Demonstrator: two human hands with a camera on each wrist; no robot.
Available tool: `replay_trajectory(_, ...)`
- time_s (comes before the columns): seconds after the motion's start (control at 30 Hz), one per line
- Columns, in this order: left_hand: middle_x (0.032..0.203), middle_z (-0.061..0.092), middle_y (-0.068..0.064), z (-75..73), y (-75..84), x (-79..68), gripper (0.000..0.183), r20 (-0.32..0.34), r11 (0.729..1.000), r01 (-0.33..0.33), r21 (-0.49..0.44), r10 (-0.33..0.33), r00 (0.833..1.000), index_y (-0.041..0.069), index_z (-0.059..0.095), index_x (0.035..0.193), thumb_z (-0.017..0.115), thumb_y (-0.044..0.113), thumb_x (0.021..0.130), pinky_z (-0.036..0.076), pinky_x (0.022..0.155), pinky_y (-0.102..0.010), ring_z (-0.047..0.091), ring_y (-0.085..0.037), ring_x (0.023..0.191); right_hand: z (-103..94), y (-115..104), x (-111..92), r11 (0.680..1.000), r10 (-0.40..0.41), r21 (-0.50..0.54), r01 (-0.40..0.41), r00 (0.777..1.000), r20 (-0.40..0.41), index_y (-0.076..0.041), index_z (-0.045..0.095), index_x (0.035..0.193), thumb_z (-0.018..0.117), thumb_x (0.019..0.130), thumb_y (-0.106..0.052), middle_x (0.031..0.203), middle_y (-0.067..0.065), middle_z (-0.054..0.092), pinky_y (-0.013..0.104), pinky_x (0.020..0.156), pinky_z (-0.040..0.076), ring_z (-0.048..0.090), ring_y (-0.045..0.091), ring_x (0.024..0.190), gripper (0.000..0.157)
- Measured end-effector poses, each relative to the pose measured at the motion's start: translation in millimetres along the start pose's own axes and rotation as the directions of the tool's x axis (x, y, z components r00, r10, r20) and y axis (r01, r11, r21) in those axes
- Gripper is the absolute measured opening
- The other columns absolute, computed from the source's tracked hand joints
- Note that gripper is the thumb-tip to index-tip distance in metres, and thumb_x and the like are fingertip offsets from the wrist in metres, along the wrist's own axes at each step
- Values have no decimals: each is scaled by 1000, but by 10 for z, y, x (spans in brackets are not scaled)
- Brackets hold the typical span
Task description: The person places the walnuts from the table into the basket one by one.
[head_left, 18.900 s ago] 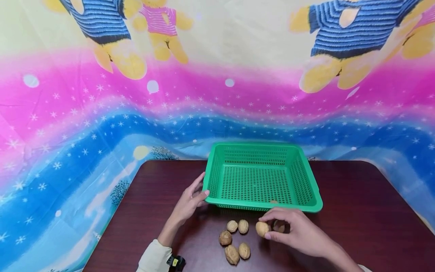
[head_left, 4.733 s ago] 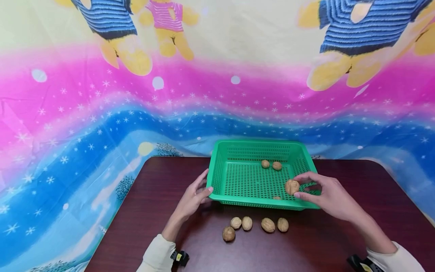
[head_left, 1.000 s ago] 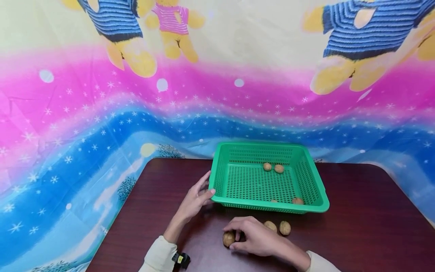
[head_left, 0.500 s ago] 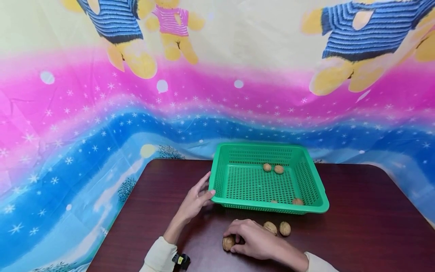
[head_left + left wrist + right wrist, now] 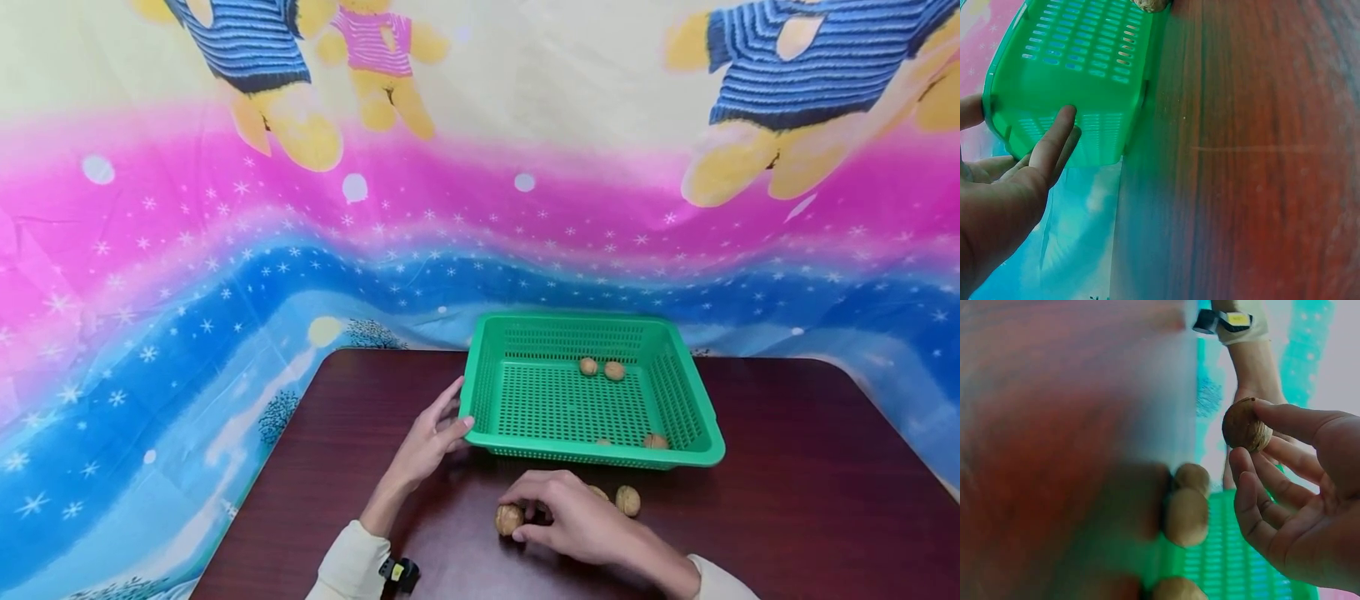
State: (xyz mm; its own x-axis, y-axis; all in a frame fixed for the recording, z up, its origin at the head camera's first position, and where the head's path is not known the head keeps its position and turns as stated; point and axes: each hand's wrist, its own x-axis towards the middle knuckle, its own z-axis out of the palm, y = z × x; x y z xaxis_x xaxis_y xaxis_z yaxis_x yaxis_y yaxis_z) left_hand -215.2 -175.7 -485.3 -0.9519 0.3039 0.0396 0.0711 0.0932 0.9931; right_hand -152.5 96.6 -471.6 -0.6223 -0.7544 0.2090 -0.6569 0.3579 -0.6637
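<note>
A walnut (image 5: 509, 520) is pinched between thumb and fingers of my right hand (image 5: 573, 517). In the right wrist view the gripped walnut (image 5: 1246, 425) appears clear of the table. My left hand (image 5: 427, 442) holds the left rim of a green plastic basket (image 5: 592, 454), thumb on the rim, fingers against the outer wall. Inside the basket two walnuts (image 5: 602, 368) lie at the back, another walnut (image 5: 656, 442) at the front right, and one mostly hidden behind the front wall. Right of my right hand stands a walnut (image 5: 628, 501); its neighbour (image 5: 597, 492) is partly covered.
Two table walnuts (image 5: 1186, 515), hidden behind my right hand in the head view, show in the right wrist view. The dark wooden table (image 5: 795, 467) has rounded far corners. A patterned cloth (image 5: 480, 275) hangs behind the basket.
Several walnuts have gone from the table into the basket since the oldest frame. In the last half second my right hand has raised its walnut slightly. The left hand stays on the basket.
</note>
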Motion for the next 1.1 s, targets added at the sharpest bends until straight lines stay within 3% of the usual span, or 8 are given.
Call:
replay_trajectory(0.33, 155, 53, -29, -11, 17, 9, 75, -16, 1000, 0, 30, 1, 1000, 17, 22, 173, 61, 19, 110, 62, 100, -50, 62, -45, 136, -366, -65, -117, 996, 61, 66, -55, 993, -102, -17, 75, 130, 81, 98, -24, 114, -9, 75, 23, 70, 59, 68, 0, 89, 34)
replay_trajectory(0.47, 155, 53, -28, -13, 21, 14, 74, -16, 1000, -1, 31, 1, 1000, 17, 22, 173, 61, 20, 110, 60, 102, -56, 62, -46, 137, -496, -77, -170, 998, 47, 41, -41, 986, -159, -21, 75, 128, 83, 96, -22, 109, -12, 74, 24, 69, 59, 68, -1, 89, 33)
replay_trajectory(0.7, 157, 53, -27, -16, 16, 8, 74, -18, 999, 11, 35, -11, 1000, 18, 22, 174, 61, 23, 111, 58, 104, -60, 61, -45, 139, -717, -41, -261, 992, 127, 22, -125, 967, -221, -29, 74, 131, 80, 98, -33, 115, -14, 74, 26, 73, 60, 69, 2, 93, 33)
replay_trajectory(0.87, 157, 52, -27, -9, 1, 2, 74, -12, 999, 12, 42, -11, 1000, 18, 21, 174, 61, 23, 111, 60, 103, -56, 61, -45, 138, -819, 37, -326, 989, 140, -8, -149, 949, -284, -28, 74, 130, 82, 96, -27, 119, -11, 75, 26, 74, 61, 72, 7, 96, 35)
replay_trajectory(1.1, 157, 52, -27, -4, -9, -14, 74, -15, 999, 16, 41, -15, 1000, 18, 22, 174, 61, 24, 111, 59, 103, -57, 61, -45, 138, -931, 184, -375, 989, 115, -44, -139, 929, -351, -21, 76, 129, 84, 94, -17, 114, -9, 77, 28, 72, 62, 72, 4, 95, 36)
